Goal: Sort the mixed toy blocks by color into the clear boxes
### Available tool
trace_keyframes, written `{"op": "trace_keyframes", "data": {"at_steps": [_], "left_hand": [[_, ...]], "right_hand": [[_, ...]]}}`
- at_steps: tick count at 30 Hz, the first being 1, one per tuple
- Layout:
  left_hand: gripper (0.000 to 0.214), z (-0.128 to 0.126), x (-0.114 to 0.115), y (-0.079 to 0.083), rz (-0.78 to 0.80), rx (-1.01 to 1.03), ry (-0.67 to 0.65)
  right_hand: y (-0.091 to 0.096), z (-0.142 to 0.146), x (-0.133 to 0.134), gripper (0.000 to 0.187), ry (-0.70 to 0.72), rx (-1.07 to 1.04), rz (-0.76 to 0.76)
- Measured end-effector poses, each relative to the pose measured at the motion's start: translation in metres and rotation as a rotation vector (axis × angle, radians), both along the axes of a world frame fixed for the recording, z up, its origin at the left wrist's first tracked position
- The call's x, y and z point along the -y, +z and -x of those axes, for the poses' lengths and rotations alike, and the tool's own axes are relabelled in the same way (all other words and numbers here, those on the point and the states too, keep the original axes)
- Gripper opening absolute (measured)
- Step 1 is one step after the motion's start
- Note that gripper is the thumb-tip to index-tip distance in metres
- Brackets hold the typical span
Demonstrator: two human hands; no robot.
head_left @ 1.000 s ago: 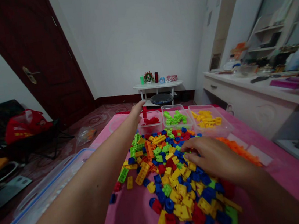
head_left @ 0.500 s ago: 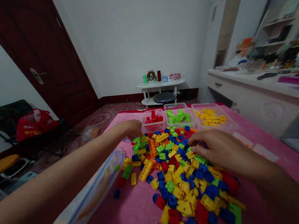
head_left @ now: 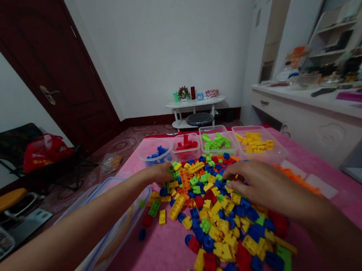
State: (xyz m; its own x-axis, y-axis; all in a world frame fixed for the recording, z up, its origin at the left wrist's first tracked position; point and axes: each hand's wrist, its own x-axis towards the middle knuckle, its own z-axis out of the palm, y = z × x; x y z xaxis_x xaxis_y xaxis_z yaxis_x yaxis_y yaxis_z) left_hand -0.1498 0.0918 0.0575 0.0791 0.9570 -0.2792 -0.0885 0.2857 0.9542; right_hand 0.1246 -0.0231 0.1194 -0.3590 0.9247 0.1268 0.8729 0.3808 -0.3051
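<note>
A pile of mixed bricks (head_left: 213,220) in yellow, blue, red, green and orange lies on the pink table (head_left: 158,264). My left hand (head_left: 161,173) rests at the pile's far left edge, fingers curled on bricks there; what it grips is hidden. My right hand (head_left: 262,184) lies palm down on the pile's right side, fingertips among blue and yellow bricks. Behind the pile stand clear tubs: blue bricks (head_left: 157,152), red bricks (head_left: 186,144), green bricks (head_left: 217,140) and yellow bricks (head_left: 255,141).
A large clear bin with a blue rim (head_left: 92,251) sits at the table's left edge under my left forearm. Orange bricks (head_left: 294,178) lie right of the pile. A white counter (head_left: 315,107) runs along the right; a dark door (head_left: 51,73) and a folding chair (head_left: 28,152) stand left.
My left hand drew back from the red tub to the pile's far left edge. My right hand shifted slightly on the pile. The blue tub came into sight.
</note>
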Motion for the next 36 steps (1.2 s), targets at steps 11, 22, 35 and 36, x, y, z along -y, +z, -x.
{"op": "trace_keyframes", "data": {"at_steps": [11,22,35,36], "left_hand": [[0.057,0.011,0.027,0.050,-0.298,-0.542,-0.915],[0.071,0.039,0.075,0.053,-0.567,-1.735,-1.021],[0.021,0.051,0.073,0.048,-0.605,-1.754,-0.937],[0.021,0.051,0.073,0.050,-0.591,-1.747,-0.926]], "right_hand": [[-0.003,0.018,0.007,0.026,0.037,0.046,0.028],[-0.004,0.019,0.005,0.026,0.053,0.067,0.043],[-0.007,0.018,0.004,0.026,0.095,0.036,0.053],[-0.007,0.017,0.004,0.026,0.090,0.036,0.053]]}}
